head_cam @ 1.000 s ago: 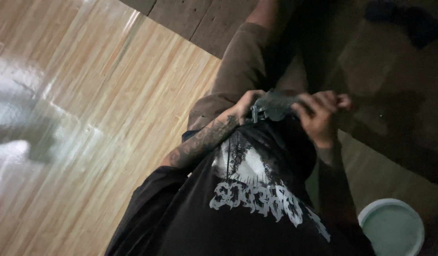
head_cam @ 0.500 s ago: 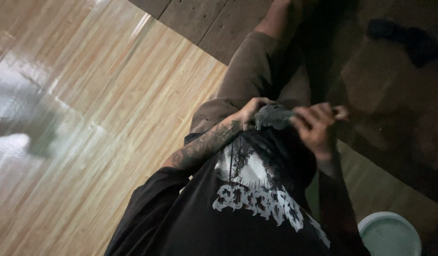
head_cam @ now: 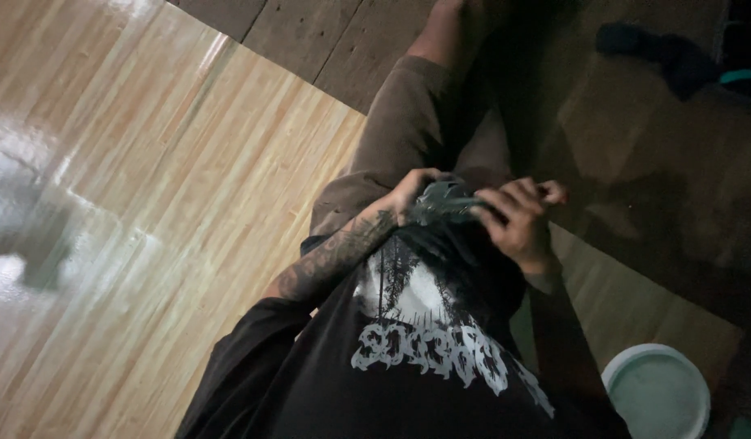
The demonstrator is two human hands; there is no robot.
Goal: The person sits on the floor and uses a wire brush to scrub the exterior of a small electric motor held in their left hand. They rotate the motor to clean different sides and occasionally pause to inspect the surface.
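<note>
Take the small grey metal object (head_cam: 444, 199) at your waist as the landmark. To the left of it the glossy light wooden floor (head_cam: 148, 203) spreads out, catching pale reflections. Your left hand (head_cam: 412, 195) meets the object from that side, the tattooed forearm (head_cam: 335, 260) running up to it from lower left; its grip is curled closed over the object's left end, fingers wrapped round the top. The object itself sits right at the hem of your black printed shirt (head_cam: 424, 341), just above the pale graphic and over the brown shorts (head_cam: 408, 138). Its long axis lies roughly level across your body, from one hand to the other; which end is the front is too dim to tell, as is what kind of thing it is. Your right hand (head_cam: 518, 223) closes on the object's right end, fingers bent over it from above, the grip clamped with no gap showing. Below and well to the right of the object a round white bucket (head_cam: 656, 394) stands on the floor, and further up on that side the planks are dark (head_cam: 660, 179).
</note>
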